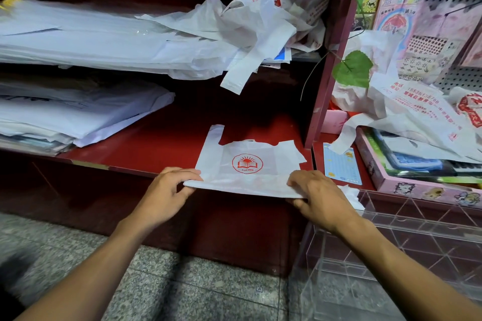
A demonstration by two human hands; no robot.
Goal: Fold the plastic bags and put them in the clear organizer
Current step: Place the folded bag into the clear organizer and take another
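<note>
The clear organizer (407, 247) sits nearest, low on my right. My left hand (167, 190) and right hand (317, 195) pinch the near corners of a white plastic bag (247, 164) lying flat on the red shelf (161, 138).

Bare red shelf (167, 135) leftward — clear organizer (407, 240) close at right
</note>
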